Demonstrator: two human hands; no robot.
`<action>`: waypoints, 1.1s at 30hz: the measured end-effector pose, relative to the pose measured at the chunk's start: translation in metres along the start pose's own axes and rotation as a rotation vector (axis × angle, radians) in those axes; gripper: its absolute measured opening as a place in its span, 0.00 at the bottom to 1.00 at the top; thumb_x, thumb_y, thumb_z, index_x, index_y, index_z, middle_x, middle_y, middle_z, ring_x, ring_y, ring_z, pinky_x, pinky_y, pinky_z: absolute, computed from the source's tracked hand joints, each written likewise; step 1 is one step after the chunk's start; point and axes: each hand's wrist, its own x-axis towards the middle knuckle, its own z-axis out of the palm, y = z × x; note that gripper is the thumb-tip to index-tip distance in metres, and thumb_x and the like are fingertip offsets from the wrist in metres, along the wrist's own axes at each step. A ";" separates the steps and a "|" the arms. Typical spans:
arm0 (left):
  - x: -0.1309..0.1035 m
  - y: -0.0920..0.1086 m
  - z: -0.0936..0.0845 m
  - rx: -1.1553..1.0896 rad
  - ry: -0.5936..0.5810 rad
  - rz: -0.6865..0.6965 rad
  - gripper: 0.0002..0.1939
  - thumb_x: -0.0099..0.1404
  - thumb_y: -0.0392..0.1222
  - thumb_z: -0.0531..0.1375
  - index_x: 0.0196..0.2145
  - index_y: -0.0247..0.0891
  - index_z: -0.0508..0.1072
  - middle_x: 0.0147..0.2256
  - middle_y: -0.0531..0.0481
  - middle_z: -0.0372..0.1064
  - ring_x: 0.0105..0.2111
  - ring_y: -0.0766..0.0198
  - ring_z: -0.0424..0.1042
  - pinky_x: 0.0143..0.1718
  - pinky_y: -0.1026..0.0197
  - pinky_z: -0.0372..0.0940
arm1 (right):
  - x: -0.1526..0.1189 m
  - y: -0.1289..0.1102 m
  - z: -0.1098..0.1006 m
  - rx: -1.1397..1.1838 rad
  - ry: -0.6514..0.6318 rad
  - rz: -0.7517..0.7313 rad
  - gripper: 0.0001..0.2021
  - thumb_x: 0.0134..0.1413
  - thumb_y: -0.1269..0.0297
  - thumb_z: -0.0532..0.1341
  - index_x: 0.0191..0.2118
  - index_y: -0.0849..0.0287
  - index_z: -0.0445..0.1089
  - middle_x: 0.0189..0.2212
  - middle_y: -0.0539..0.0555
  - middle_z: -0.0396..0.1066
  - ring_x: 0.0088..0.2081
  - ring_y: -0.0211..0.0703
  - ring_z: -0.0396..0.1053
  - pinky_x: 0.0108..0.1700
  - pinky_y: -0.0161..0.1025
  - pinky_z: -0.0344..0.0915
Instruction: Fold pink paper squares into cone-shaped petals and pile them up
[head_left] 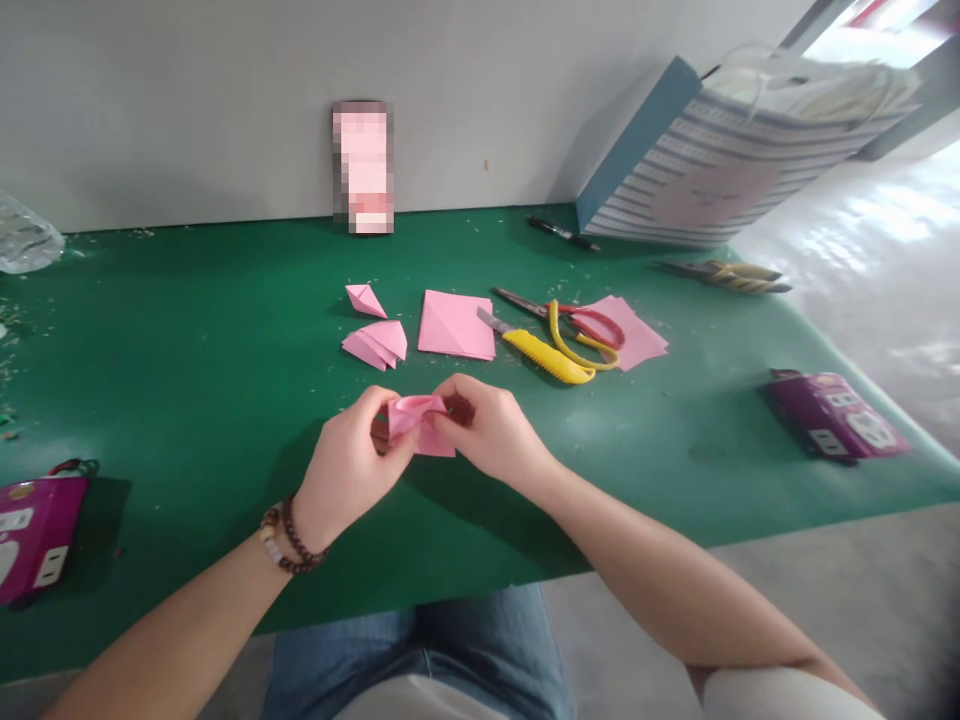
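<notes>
Between my two hands is a pink paper piece, partly folded, with a curved flap along its top. My left hand pinches its left side, and beaded bracelets circle that wrist. On the right side my right hand grips the same paper with thumb and fingers. Just beyond them lie a small folded pink piece and some layered folded pink pieces. A stack of pink square sheets rests to their right, touched by the tip of a yellow-handled knife.
Scissors lie partly over more pink paper on the green table. Farther back are a pen, pliers, a striped bag and a phone-like object. Purple power boxes sit left and right.
</notes>
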 end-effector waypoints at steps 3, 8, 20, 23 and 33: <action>0.002 0.001 -0.001 -0.148 -0.020 -0.049 0.06 0.65 0.43 0.58 0.36 0.39 0.71 0.32 0.52 0.74 0.29 0.66 0.75 0.29 0.67 0.67 | 0.001 -0.001 -0.001 0.050 -0.061 0.040 0.02 0.49 0.70 0.59 0.30 0.56 0.66 0.23 0.45 0.69 0.24 0.35 0.65 0.27 0.33 0.59; 0.003 0.001 -0.003 -0.159 -0.060 -0.054 0.09 0.66 0.45 0.59 0.33 0.38 0.73 0.31 0.52 0.74 0.30 0.65 0.73 0.29 0.67 0.65 | 0.000 0.001 0.001 0.115 -0.165 0.061 0.01 0.49 0.67 0.60 0.29 0.56 0.66 0.23 0.45 0.67 0.24 0.35 0.63 0.26 0.33 0.59; 0.007 0.000 -0.003 -0.487 -0.018 -0.188 0.05 0.58 0.40 0.63 0.33 0.39 0.70 0.32 0.54 0.71 0.33 0.66 0.73 0.33 0.67 0.69 | 0.003 0.005 0.003 0.598 -0.109 -0.018 0.00 0.51 0.68 0.61 0.31 0.57 0.69 0.29 0.48 0.69 0.28 0.34 0.67 0.30 0.34 0.66; 0.007 -0.001 -0.004 -0.522 -0.016 -0.196 0.02 0.57 0.36 0.62 0.30 0.38 0.71 0.30 0.55 0.70 0.30 0.69 0.71 0.31 0.68 0.67 | 0.001 0.004 0.000 0.538 -0.118 -0.069 0.02 0.51 0.70 0.60 0.31 0.58 0.71 0.30 0.50 0.71 0.31 0.37 0.69 0.33 0.36 0.67; 0.005 0.000 -0.001 -0.890 -0.171 -0.394 0.07 0.61 0.42 0.61 0.36 0.38 0.71 0.31 0.54 0.72 0.30 0.66 0.73 0.32 0.64 0.71 | -0.005 -0.001 -0.020 0.160 -0.116 -0.309 0.11 0.48 0.80 0.56 0.33 0.58 0.71 0.34 0.51 0.70 0.34 0.36 0.70 0.37 0.35 0.71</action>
